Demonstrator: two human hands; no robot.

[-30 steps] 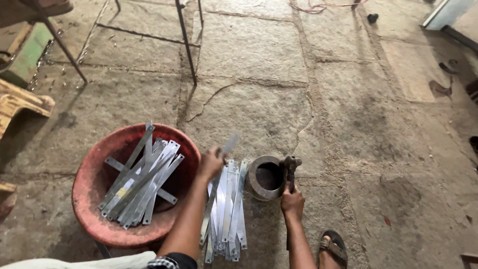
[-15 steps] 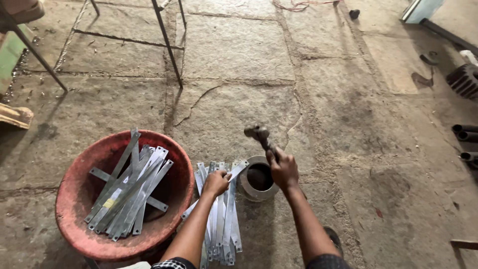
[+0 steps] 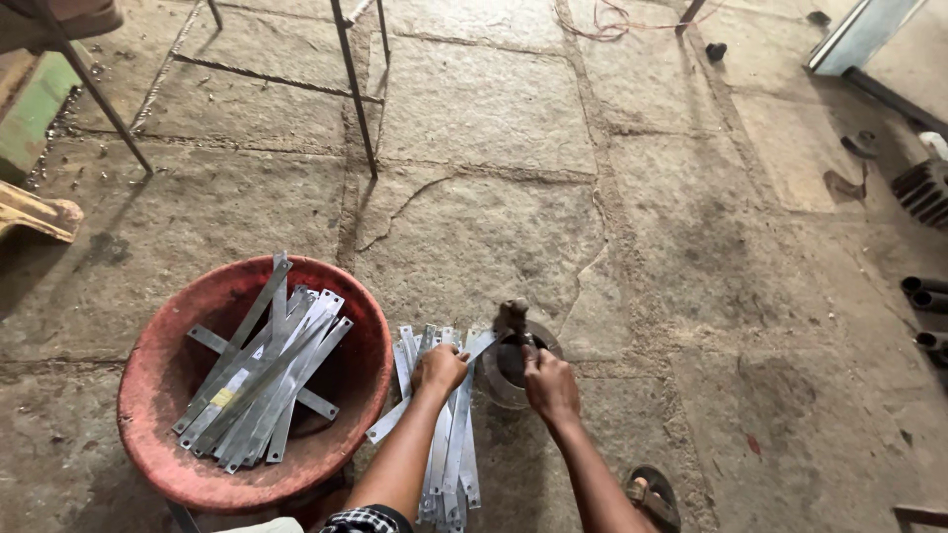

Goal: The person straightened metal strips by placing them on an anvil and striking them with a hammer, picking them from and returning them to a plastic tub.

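Hammer (image 3: 513,318) lowered onto strip (image 3: 481,345) over ring (image 3: 513,367) | right hand (image 3: 549,383) grips hammer | left hand (image 3: 440,368) pins strip

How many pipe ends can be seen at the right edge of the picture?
3. The upper pipe end lies near the right edge, the middle pipe end just below it, and the lower pipe end further down. More may be hidden beyond the frame.

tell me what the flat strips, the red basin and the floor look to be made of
Flat strips: probably galvanised or plain sheet metal, pale grey with a dull sheen.
Red basin: likely plastic or rubber, matte, scuffed and dusty.
Floor: stone slabs, rough, grey, cracked, with visible joints.
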